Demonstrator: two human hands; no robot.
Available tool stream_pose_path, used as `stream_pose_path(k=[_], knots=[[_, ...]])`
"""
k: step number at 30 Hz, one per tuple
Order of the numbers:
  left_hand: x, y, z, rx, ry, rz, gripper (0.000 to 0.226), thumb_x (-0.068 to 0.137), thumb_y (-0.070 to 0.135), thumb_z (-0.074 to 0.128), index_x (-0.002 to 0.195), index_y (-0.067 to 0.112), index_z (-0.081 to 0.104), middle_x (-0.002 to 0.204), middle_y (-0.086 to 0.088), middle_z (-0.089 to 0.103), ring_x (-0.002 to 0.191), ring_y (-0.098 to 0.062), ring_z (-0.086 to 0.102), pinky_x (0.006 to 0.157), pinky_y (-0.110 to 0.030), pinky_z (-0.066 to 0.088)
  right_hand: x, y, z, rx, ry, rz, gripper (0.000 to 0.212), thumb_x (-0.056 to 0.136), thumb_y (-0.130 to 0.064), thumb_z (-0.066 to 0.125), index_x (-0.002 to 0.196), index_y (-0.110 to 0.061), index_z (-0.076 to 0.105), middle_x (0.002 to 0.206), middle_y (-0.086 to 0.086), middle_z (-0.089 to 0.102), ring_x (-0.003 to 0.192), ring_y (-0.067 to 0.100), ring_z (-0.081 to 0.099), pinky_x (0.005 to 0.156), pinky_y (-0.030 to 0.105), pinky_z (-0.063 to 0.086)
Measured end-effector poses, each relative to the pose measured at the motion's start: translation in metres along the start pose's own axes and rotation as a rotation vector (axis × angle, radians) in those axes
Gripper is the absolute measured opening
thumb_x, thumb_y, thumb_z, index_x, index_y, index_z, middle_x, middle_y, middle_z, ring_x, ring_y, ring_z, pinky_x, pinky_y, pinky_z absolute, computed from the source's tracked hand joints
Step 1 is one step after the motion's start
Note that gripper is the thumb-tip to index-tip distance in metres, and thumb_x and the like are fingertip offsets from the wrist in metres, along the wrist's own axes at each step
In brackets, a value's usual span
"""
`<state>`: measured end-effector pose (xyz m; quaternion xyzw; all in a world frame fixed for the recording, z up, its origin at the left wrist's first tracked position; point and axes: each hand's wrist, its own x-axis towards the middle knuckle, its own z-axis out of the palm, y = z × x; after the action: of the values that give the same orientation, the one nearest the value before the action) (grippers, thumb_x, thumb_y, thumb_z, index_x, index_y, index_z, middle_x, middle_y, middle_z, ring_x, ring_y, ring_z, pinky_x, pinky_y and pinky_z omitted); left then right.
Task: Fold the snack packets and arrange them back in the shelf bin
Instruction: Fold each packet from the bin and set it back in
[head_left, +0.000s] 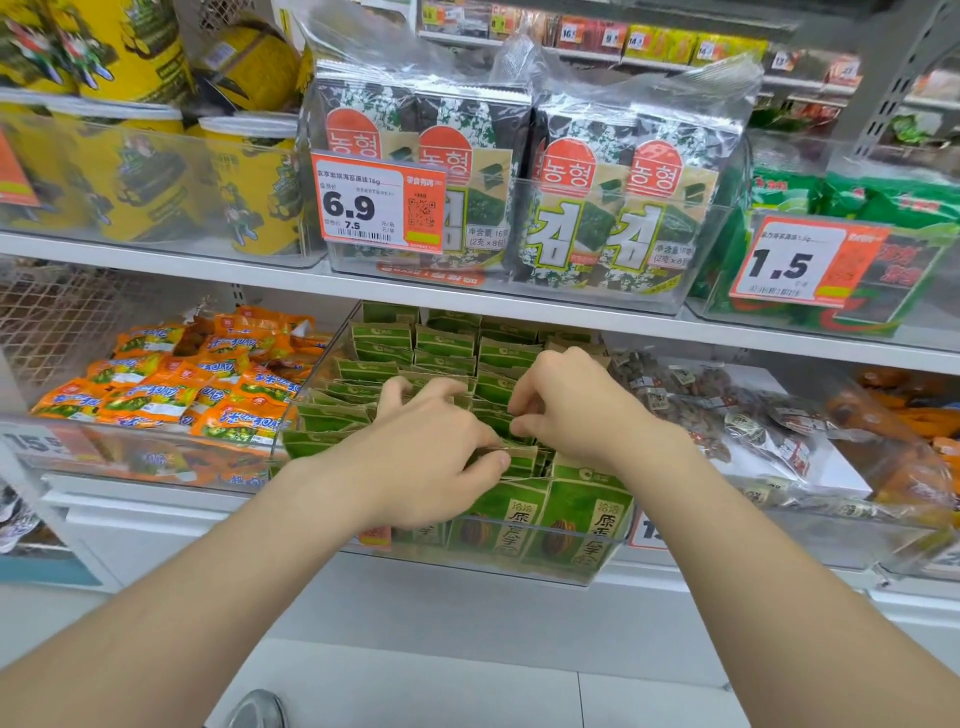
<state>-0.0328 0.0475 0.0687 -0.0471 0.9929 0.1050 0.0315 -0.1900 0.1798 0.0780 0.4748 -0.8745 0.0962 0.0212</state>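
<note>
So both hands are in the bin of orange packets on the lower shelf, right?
Not quite: the head view shows the left hand and right hand in the clear bin of green packets on the lower shelf. The orange packets lie in the bin beside it.

Snack packets (524, 512) are green with tan tops and a brown striped seed print. Next bin's packets (171, 384) are orange, seaweed packs (623, 208) dark green-white, tubs (244, 192) yellow.

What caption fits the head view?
Both hands tidy green snack packets in a clear shelf bin.
</note>
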Motion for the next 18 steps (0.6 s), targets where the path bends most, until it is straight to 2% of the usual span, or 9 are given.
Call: stream_pose_path(k=[2,4,5,7,9,11,14,16,18], knots=[[0.0,-0.001,0.003,-0.023,-0.008,0.005,0.04,0.112,0.051,0.031,0.084,0.041,0.058,0.112,0.016,0.067,0.16,-0.017,0.014,0.122,-0.065,0.008,0.003,-0.001,0.001,-0.092,-0.006,0.004,0.012,0.092,-0.036,0.08,0.104,-0.03,0.08,0.097,-0.006,0.075,0.104,0.024,0.065,0.102,0.044,0.049],[-0.002,-0.001,0.006,-0.036,-0.008,0.007,0.044,0.112,0.051,0.028,0.093,0.034,0.065,0.111,0.015,0.067,0.159,-0.014,0.013,0.123,-0.065,0.007,0.004,-0.003,0.001,-0.174,0.042,-0.003,0.007,0.097,-0.033,0.073,0.1,-0.032,0.079,0.097,-0.006,0.075,0.105,0.025,0.065,0.104,0.045,0.041],[-0.003,-0.001,0.007,-0.041,-0.007,0.008,0.047,0.112,0.052,0.027,0.102,0.03,0.068,0.114,0.014,0.067,0.159,-0.014,0.012,0.124,-0.064,0.006,0.003,-0.004,0.001,-0.211,0.07,-0.015,0.007,0.099,-0.03,0.069,0.101,-0.031,0.076,0.096,-0.005,0.075,0.104,0.026,0.065,0.101,0.044,0.039],[-0.005,0.0,0.008,-0.038,-0.003,0.008,0.05,0.112,0.052,0.024,0.117,0.028,0.068,0.126,0.014,0.066,0.16,-0.014,0.009,0.125,-0.064,0.004,-0.001,-0.004,0.0,-0.229,0.127,-0.043,0.007,0.102,-0.022,0.061,0.108,-0.024,0.065,0.094,0.0,0.072,0.097,0.03,0.066,0.083,0.039,0.038],[-0.006,0.001,0.009,-0.022,0.011,0.009,0.051,0.111,0.053,0.023,0.124,0.029,0.066,0.132,0.014,0.064,0.161,-0.015,0.008,0.126,-0.063,0.003,-0.013,-0.002,-0.005,-0.155,0.198,-0.07,0.008,0.105,-0.022,0.054,0.112,-0.018,0.052,0.087,0.004,0.067,0.084,0.034,0.064,0.067,0.038,0.038],[-0.007,0.001,0.01,-0.012,0.033,0.012,0.052,0.11,0.054,0.023,0.125,0.028,0.066,0.133,0.013,0.064,0.161,-0.016,0.01,0.126,-0.062,0.004,-0.027,0.0,-0.012,-0.081,0.289,-0.116,0.008,0.106,-0.026,0.05,0.11,-0.02,0.048,0.076,0.002,0.062,0.073,0.033,0.061,0.058,0.039,0.04],[-0.008,0.001,0.009,-0.02,0.067,0.01,0.049,0.11,0.053,0.027,0.123,0.028,0.067,0.129,0.013,0.066,0.158,-0.016,0.015,0.124,-0.061,0.009,-0.046,0.0,-0.023,0.003,0.515,-0.156,0.007,0.105,-0.024,0.056,0.105,-0.018,0.052,0.067,-0.004,0.058,0.062,0.034,0.059,0.054,0.042,0.048],[-0.006,0.001,0.006,-0.031,0.096,0.002,0.046,0.11,0.05,0.029,0.12,0.029,0.069,0.125,0.012,0.068,0.155,-0.015,0.021,0.121,-0.058,0.013,-0.055,0.0,-0.031,0.093,0.68,-0.122,0.007,0.106,-0.021,0.057,0.104,-0.015,0.054,0.072,-0.002,0.061,0.06,0.032,0.059,0.054,0.046,0.05],[-0.005,0.002,0.002,-0.055,0.154,-0.006,0.04,0.109,0.044,0.032,0.115,0.03,0.069,0.12,0.013,0.068,0.148,-0.013,0.032,0.117,-0.053,0.019,-0.061,0.0,-0.038,0.211,0.82,-0.058,0.006,0.107,-0.017,0.056,0.107,-0.011,0.054,0.083,0.003,0.065,0.068,0.031,0.061,0.06,0.046,0.05]])
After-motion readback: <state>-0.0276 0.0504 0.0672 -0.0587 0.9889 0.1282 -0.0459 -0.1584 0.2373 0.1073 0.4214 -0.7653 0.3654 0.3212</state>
